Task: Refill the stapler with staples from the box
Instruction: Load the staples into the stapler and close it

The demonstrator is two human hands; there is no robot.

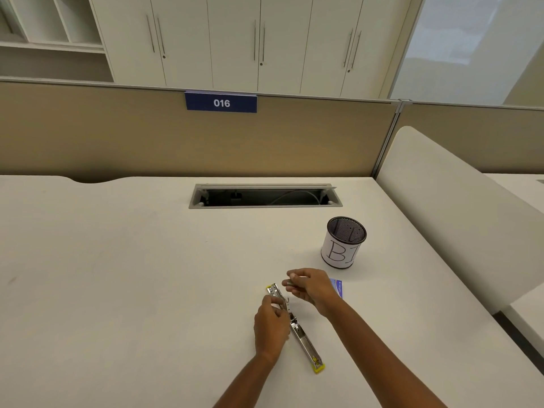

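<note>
- Head view: stapler (304,338) lies flipped open on the table (147,275), left hand (270,328) pinching its far half.
- Right hand (312,287) grips a staple strip (290,283) just right, box (337,287) behind it.

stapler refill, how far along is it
Done: the stapler lies swung fully open on the desk, steadied by the left hand. In hand: the right hand pinches a staple strip just above it. Left: seating the strip and closing the stapler.
</note>
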